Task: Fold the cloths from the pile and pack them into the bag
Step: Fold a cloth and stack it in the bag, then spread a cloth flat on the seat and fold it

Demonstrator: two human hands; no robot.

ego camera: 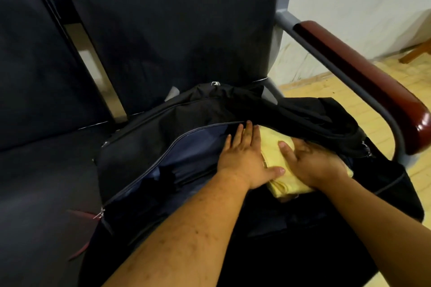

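A folded pale yellow cloth [274, 144] lies in the opening of a large black bag [149, 163] that rests on a dark bench seat. The bag's zip is undone and its blue lining shows. My left hand [245, 154] lies flat with straight fingers on the cloth's left side, thumb stretched across its front edge. My right hand [310, 161] presses on the cloth's right side, its fingers reaching under the bag's raised black flap [314, 121], so their tips are hidden.
The dark padded bench [46, 170] has a backrest [163, 30] behind the bag. A red-brown armrest on a grey metal tube [363, 77] curves past the bag's right end. Beyond it are a yellow wooden floor [382, 91] and a white wall.
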